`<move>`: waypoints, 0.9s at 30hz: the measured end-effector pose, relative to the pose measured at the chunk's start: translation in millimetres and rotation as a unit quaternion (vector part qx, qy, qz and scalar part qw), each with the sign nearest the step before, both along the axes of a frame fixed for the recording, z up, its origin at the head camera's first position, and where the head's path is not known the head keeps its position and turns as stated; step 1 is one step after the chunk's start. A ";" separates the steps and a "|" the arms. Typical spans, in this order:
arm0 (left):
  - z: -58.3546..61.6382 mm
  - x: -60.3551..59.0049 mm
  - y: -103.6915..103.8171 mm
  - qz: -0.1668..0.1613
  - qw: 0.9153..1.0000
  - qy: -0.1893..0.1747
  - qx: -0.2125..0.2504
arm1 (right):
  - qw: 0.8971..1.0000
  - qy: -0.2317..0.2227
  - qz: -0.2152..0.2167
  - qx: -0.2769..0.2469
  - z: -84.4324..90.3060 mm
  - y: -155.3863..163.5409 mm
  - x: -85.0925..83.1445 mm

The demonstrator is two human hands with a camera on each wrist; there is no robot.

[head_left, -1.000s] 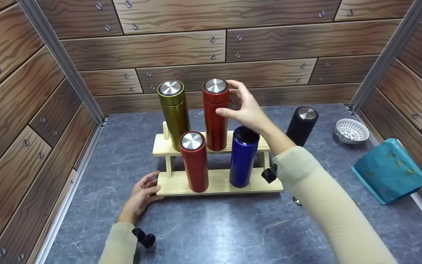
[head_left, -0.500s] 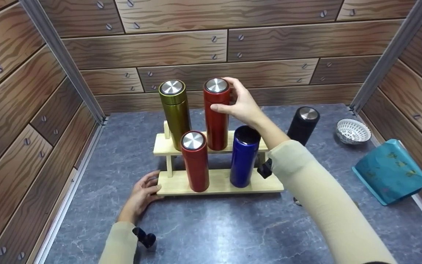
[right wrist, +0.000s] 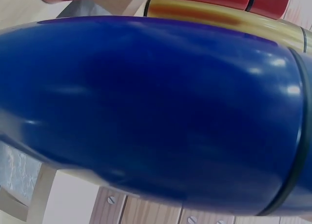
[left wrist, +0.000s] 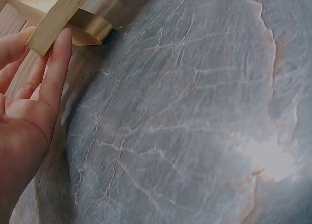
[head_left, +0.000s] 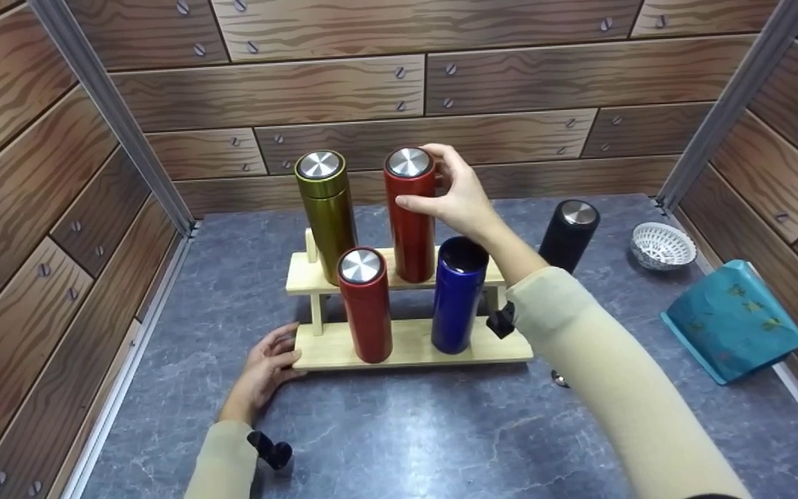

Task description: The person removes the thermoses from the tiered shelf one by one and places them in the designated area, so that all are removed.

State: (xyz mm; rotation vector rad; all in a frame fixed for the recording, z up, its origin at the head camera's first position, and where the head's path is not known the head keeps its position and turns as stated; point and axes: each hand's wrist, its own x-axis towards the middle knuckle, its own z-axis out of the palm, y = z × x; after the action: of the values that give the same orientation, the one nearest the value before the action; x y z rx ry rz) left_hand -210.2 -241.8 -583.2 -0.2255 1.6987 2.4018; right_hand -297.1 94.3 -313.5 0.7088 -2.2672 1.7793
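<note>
My right hand [head_left: 463,201] holds the upper part of a red thermos bottle [head_left: 413,232] standing on the upper shelf of a pale wooden two-tier rack [head_left: 413,339]. The thumb lies across its front and the fingers reach behind. At the rack's lower left end, my left hand [head_left: 264,367] pinches the board between thumb and fingers; the left wrist view shows this board end [left wrist: 51,31] close. An olive-green bottle [head_left: 330,222] shares the upper shelf. Below stand another red bottle [head_left: 369,319] and a blue bottle [head_left: 456,305], whose body fills the right wrist view.
Beyond the right forearm a black bottle [head_left: 569,235] stands on the grey marbled table [head_left: 399,430]. Farther right are a white patterned bowl [head_left: 662,247] and a teal bag [head_left: 735,326]. A small shiny object [head_left: 560,378] lies beside the right sleeve. Wood-patterned walls enclose the table.
My right thumb has moved farther left across the red bottle, and the hand sits closer around it. The bottle's base has shifted slightly right on the shelf. My left hand stays put.
</note>
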 end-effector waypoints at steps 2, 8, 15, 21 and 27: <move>-0.4 -0.2 0.1 -0.001 1.000 -0.003 0.000 | 1.000 0.005 -0.003 0.000 5.7 1.4 6.9; -0.2 -1.8 -0.6 -0.003 1.000 -0.008 -0.002 | 1.000 0.024 -0.012 0.000 14.9 9.0 19.6; 1.3 -2.3 -0.8 -0.007 1.000 -0.006 -0.004 | 0.999 0.036 -0.026 0.000 15.1 23.3 21.5; 2.2 -1.5 -0.9 -0.009 1.000 -0.004 -0.013 | 0.999 0.031 -0.030 -0.011 13.8 35.4 21.3; 2.3 -1.7 -1.0 -0.008 1.000 -0.006 -0.022 | 0.999 0.029 -0.043 -0.014 12.8 49.0 22.1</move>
State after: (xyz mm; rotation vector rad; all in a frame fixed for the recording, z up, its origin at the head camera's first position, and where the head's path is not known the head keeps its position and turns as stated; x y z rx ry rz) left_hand -211.8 -242.8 -580.9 -0.2313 1.7433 2.3479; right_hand -275.0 143.3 -300.6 0.6391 -2.1965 1.7240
